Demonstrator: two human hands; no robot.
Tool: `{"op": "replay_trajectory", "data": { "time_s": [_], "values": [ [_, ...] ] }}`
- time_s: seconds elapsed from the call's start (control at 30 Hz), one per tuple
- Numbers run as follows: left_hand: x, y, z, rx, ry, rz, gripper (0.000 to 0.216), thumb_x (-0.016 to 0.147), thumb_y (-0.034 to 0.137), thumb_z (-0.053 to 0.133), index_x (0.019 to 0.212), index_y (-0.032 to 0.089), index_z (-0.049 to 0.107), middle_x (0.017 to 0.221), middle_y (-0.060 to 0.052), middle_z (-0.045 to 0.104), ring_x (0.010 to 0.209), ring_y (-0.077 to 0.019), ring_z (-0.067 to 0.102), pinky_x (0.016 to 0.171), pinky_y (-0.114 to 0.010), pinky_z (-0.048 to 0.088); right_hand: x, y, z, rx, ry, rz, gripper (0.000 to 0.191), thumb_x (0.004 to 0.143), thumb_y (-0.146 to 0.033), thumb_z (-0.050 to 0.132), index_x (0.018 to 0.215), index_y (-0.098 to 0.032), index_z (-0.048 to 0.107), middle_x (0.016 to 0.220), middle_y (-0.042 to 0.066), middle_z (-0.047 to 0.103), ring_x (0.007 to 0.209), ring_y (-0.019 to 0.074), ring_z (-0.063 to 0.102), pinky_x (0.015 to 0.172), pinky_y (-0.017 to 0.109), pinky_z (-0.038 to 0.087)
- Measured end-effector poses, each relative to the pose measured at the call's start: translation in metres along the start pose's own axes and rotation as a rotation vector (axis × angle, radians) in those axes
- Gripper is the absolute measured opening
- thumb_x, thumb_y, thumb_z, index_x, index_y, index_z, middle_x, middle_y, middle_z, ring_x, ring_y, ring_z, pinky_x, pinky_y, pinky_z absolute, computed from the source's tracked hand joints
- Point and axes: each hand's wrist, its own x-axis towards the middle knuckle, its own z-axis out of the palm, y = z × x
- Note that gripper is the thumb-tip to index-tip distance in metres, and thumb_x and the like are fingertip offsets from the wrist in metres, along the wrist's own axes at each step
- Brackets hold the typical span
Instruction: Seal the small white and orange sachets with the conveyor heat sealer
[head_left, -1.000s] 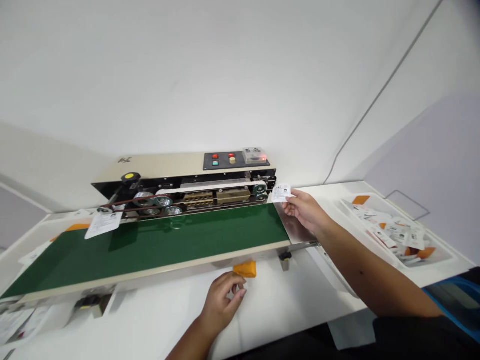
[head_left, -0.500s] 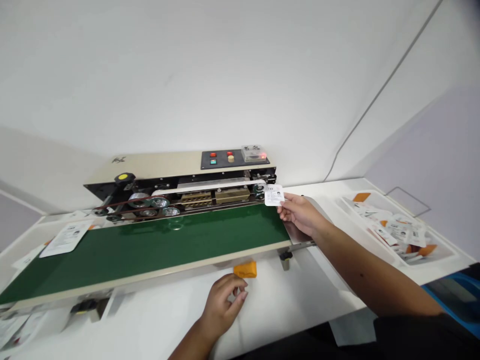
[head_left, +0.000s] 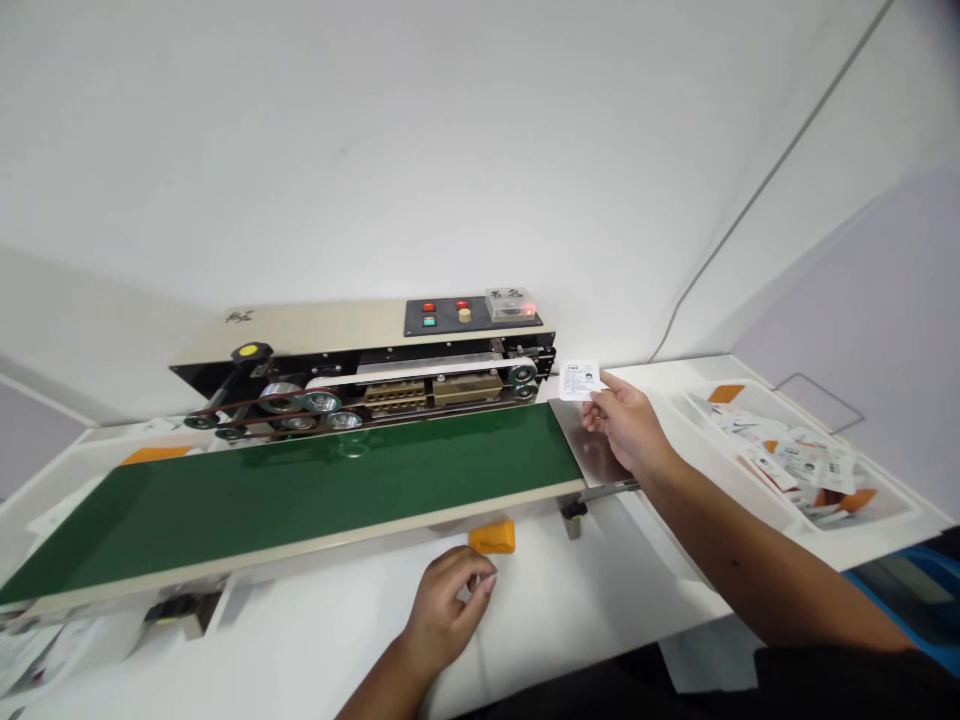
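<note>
Though round-cornered, a squarish white packet (head_left: 579,381)

A long gray cord (head_left: 774,170) runs down the white wall (head_left: 337,150). Farther right is a bent wire (head_left: 832,396), with a blue plastic thing (head_left: 882,607) below.

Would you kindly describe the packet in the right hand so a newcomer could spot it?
Find the green conveyor belt, then the metal plate at its right end. Near there the right hand pinches a white packet, held singly, unlike those heaped in the right-hand tray.
</note>
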Motion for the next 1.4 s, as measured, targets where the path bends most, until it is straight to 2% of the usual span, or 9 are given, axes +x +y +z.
{"op": "replay_trajectory", "data": {
  "time_s": [0.33,0.57,0.9,0.97,1.03,1.1,1.17,1.3,1.4],
  "values": [
    [0.003,0.001,0.000,0.014,0.003,0.008,0.016,0.100,0.016,0.056,0.087,0.020,0.064,0.069,-0.002,0.062,0.063,-0.0155,0.058,0.062,-0.025,0.045,0.006,-0.004,0.006,0.041,-0.137,0.090,0.037,0.078,-0.023,0.072,0.115,-0.016,0.070,0.068,-0.001,0.066,0.055,0.0099,0.058,0.052,0.019,0.048],
    [0.001,0.000,0.001,0.014,-0.012,-0.002,0.017,0.101,0.017,0.055,0.086,0.020,0.064,0.070,-0.002,0.064,0.064,-0.0162,0.059,0.062,-0.026,0.046,-0.008,-0.002,0.012,0.045,-0.109,0.055,0.053,0.077,-0.021,0.070,0.130,-0.016,0.068,0.066,-0.003,0.065,0.053,0.0102,0.057,0.049,0.019,0.047],
    [0.000,0.000,-0.001,0.030,-0.021,-0.009,0.020,0.102,0.018,0.054,0.085,0.020,0.064,0.070,-0.002,0.064,0.064,-0.0161,0.059,0.063,-0.027,0.046,0.004,0.001,0.033,-0.114,-0.314,0.182,0.044,0.088,-0.026,0.070,0.131,-0.016,0.069,0.076,0.003,0.069,0.059,0.0116,0.061,0.055,0.022,0.054],
    [0.000,0.000,-0.001,0.034,-0.011,-0.001,0.019,0.102,0.017,0.054,0.086,0.020,0.064,0.070,-0.002,0.064,0.065,-0.0158,0.059,0.063,-0.026,0.046,0.000,0.002,0.032,-0.267,-0.260,0.045,0.047,0.089,-0.031,0.072,0.134,-0.019,0.068,0.087,0.005,0.072,0.067,0.0144,0.063,0.061,0.026,0.056],
    [0.000,0.000,-0.001,0.033,0.000,0.003,0.018,0.101,0.017,0.055,0.086,0.020,0.064,0.071,-0.002,0.064,0.065,-0.0158,0.059,0.064,-0.026,0.046,-0.015,0.002,0.027,-0.454,-0.147,-0.231,0.046,0.091,-0.033,0.072,0.135,-0.023,0.069,0.100,0.007,0.072,0.079,0.0183,0.065,0.069,0.031,0.058],
    [0.000,0.001,-0.002,0.033,0.017,0.002,0.018,0.101,0.017,0.055,0.086,0.020,0.064,0.070,-0.002,0.064,0.065,-0.0159,0.059,0.063,-0.026,0.046,-0.040,0.004,0.023,-0.577,-0.137,-0.502,0.038,0.096,-0.031,0.066,0.134,-0.027,0.071,0.102,0.007,0.072,0.086,0.0210,0.064,0.076,0.035,0.058],
    [0.000,0.002,-0.002,0.032,0.047,0.006,0.018,0.101,0.017,0.055,0.085,0.020,0.064,0.068,-0.001,0.062,0.063,-0.0160,0.058,0.062,-0.026,0.045,-0.070,0.010,0.023,-0.643,-0.354,-0.657,0.033,0.102,-0.028,0.057,0.131,-0.030,0.072,0.095,0.007,0.072,0.085,0.0219,0.064,0.078,0.037,0.057],
    [-0.001,0.003,-0.006,0.022,0.119,0.015,0.015,0.099,0.015,0.057,0.086,0.020,0.064,0.069,-0.001,0.062,0.064,-0.0155,0.059,0.061,-0.026,0.045,-0.118,0.044,0.037,-0.829,-1.037,-0.702,0.033,0.101,-0.030,0.057,0.131,-0.026,0.071,0.105,0.007,0.076,0.096,0.0232,0.068,0.088,0.037,0.055],
    [0.000,0.004,-0.009,0.011,0.176,0.013,0.014,0.099,0.014,0.057,0.089,0.020,0.065,0.070,-0.001,0.064,0.064,-0.0155,0.061,0.062,-0.026,0.046,-0.128,0.087,0.047,-0.907,-1.184,-0.641,0.038,0.099,-0.031,0.061,0.133,-0.018,0.068,0.123,0.012,0.073,0.118,0.0256,0.066,0.103,0.038,0.053]
  ]
}}
